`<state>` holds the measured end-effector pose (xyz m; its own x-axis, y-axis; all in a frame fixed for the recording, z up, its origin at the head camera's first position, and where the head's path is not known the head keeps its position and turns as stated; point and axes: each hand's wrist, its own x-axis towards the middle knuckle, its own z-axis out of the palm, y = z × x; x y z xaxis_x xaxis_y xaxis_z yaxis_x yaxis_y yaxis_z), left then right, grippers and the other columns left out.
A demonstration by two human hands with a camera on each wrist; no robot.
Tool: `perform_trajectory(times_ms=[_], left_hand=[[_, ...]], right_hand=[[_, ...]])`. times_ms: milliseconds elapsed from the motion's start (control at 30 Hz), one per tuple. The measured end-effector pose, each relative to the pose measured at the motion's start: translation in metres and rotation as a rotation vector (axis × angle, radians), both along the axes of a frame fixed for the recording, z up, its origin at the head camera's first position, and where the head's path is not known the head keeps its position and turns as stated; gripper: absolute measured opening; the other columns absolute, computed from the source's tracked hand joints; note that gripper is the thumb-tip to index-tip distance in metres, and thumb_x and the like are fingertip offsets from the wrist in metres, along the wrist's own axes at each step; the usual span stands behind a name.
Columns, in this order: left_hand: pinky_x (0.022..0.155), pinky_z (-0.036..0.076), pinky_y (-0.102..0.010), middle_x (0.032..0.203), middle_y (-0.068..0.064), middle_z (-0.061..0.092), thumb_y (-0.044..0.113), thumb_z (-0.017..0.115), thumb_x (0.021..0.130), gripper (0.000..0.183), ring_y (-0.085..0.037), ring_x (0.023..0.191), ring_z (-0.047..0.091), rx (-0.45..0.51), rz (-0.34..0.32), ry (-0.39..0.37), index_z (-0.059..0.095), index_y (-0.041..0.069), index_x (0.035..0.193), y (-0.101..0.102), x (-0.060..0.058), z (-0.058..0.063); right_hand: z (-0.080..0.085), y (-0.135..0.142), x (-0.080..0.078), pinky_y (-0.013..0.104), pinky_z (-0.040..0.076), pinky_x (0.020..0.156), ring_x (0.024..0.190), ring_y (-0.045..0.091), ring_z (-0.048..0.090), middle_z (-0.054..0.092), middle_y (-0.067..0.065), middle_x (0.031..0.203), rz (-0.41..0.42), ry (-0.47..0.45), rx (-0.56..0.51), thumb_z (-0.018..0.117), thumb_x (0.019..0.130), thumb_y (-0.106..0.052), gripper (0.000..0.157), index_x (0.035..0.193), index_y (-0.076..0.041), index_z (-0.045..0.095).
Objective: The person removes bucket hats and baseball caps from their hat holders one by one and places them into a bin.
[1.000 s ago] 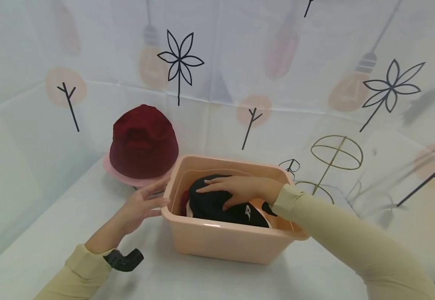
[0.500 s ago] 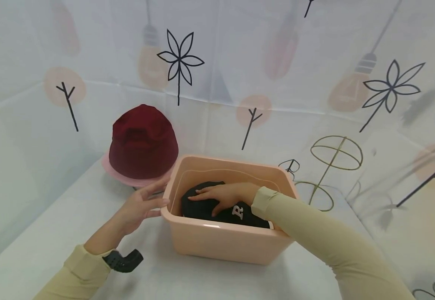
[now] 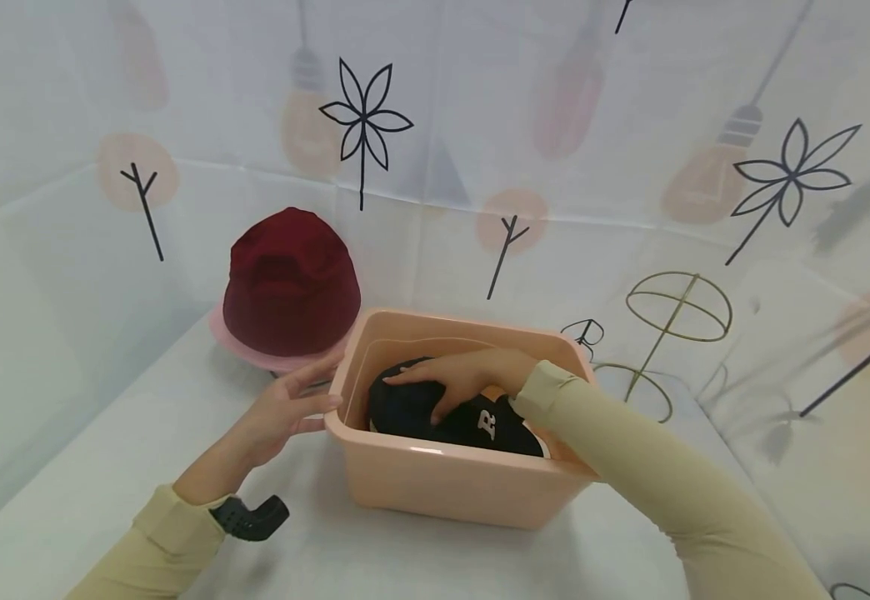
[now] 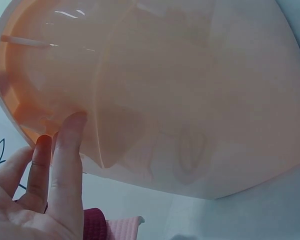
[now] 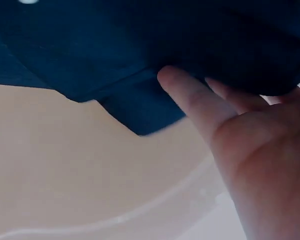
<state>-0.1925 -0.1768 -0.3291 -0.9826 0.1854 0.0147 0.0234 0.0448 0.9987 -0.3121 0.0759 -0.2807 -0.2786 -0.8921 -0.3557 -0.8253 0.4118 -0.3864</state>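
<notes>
A peach plastic tub (image 3: 435,483) stands on the white table. Inside lies a dark baseball cap (image 3: 465,425) with a pale letter R on its front, brim toward the right. My right hand (image 3: 472,379) holds the cap by its crown, fingers spread over the top and thumb down the front; the right wrist view shows the fingertips against the dark cloth (image 5: 115,45). At the tub's left end my left hand (image 3: 277,417) holds the rim, and in the left wrist view its fingers (image 4: 67,160) lie along the outer wall just below the edge.
Behind the left hand sits a maroon bucket hat (image 3: 288,292) on top of a pink hat (image 3: 243,346). A gold wire hat stand (image 3: 678,308) rises at the back right, near a smaller dark wire shape (image 3: 588,332). A printed curtain (image 3: 435,108) closes off the back.
My right hand and the cap went lower into the tub and to the left, then came slightly back to the right. The left hand has stayed at the rim.
</notes>
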Motion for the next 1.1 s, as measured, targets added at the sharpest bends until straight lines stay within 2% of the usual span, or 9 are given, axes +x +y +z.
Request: perform_trajectory(times_ms=[167,233,267,400,467,500,567,833,1100], left_hand=[[0.086,0.048,-0.047,0.144,-0.018,0.031,0.015,0.063,0.087,0.067,-0.04,0.129,0.034,0.004,-0.009,0.007,0.031,0.016,0.147,0.001,0.001,0.001],[0.086,0.048,-0.047,0.144,-0.018,0.031,0.015,0.063,0.087,0.067,-0.04,0.128,0.034,0.007,-0.01,0.006,0.031,0.016,0.147,0.001,0.002,0.001],[0.086,0.048,-0.047,0.144,-0.018,0.031,0.015,0.063,0.088,0.067,-0.04,0.128,0.035,0.006,-0.01,0.006,0.031,0.016,0.147,0.001,0.002,0.002],[0.086,0.048,-0.047,0.144,-0.019,0.031,0.016,0.063,0.088,0.068,-0.04,0.128,0.034,-0.005,-0.009,0.003,0.03,0.015,0.147,0.002,0.003,0.002],[0.086,0.048,-0.047,0.144,-0.019,0.03,0.016,0.063,0.088,0.068,-0.041,0.128,0.034,-0.009,-0.008,0.001,0.029,0.015,0.147,0.002,0.003,0.002],[0.086,0.048,-0.047,0.145,-0.019,0.03,0.016,0.063,0.088,0.068,-0.041,0.128,0.034,-0.009,-0.008,0.001,0.029,0.015,0.147,0.002,0.003,0.002],[0.086,0.048,-0.047,0.145,-0.019,0.029,0.015,0.062,0.088,0.069,-0.041,0.128,0.034,-0.007,-0.01,0.0,0.028,0.014,0.147,0.002,0.003,0.001],[0.087,0.047,-0.048,0.145,-0.019,0.029,0.017,0.062,0.088,0.068,-0.041,0.128,0.035,-0.022,-0.012,0.001,0.028,0.016,0.148,0.004,0.001,0.002],[0.087,0.047,-0.048,0.143,-0.019,0.031,0.017,0.062,0.088,0.068,-0.04,0.127,0.036,-0.026,-0.011,0.008,0.028,0.016,0.147,0.003,-0.001,0.0]], right_hand=[[0.016,0.016,0.005,0.036,0.028,0.107,0.134,0.021,0.027,0.03,0.008,0.148,-0.034,-0.012,-0.096,0.072,0.081,-0.019,0.081,0.148,-0.013,0.026],[0.023,0.023,0.009,0.035,0.035,0.102,0.132,0.02,0.03,0.029,0.006,0.149,-0.068,0.001,-0.12,0.072,0.082,-0.02,0.081,0.148,-0.015,0.026],[0.027,0.027,0.012,0.032,0.041,0.096,0.123,0.019,0.042,0.037,0.005,0.143,-0.092,0.013,-0.125,0.072,0.081,-0.022,0.081,0.148,-0.016,0.026],[0.04,0.043,0.024,0.033,0.043,0.094,0.12,0.015,0.044,0.036,-0.001,0.144,-0.159,0.039,-0.175,0.071,0.082,-0.025,0.079,0.148,-0.019,0.027],[0.043,0.051,0.03,0.036,0.04,0.098,0.123,0.014,0.042,0.035,-0.001,0.144,-0.196,0.032,-0.212,0.07,0.083,-0.028,0.077,0.148,-0.02,0.027],[0.045,0.055,0.033,0.04,0.035,0.102,0.133,0.015,0.03,0.026,-0.001,0.15,-0.21,0.03,-0.236,0.069,0.084,-0.029,0.076,0.147,-0.019,0.028],[0.047,0.062,0.039,0.043,0.037,0.1,0.133,0.016,0.029,0.024,0.0,0.151,-0.25,0.027,-0.277,0.067,0.085,-0.032,0.073,0.147,-0.021,0.03],[0.053,0.089,0.068,0.047,0.043,0.093,0.127,0.026,0.041,0.031,0.0,0.148,-0.353,0.106,-0.448,0.065,0.086,-0.035,0.068,0.145,-0.022,0.034],[0.05,0.108,0.089,0.046,0.045,0.091,0.123,0.032,0.044,0.038,0.005,0.143,-0.457,0.108,-0.557,0.067,0.086,-0.029,0.062,0.141,-0.016,0.041]])
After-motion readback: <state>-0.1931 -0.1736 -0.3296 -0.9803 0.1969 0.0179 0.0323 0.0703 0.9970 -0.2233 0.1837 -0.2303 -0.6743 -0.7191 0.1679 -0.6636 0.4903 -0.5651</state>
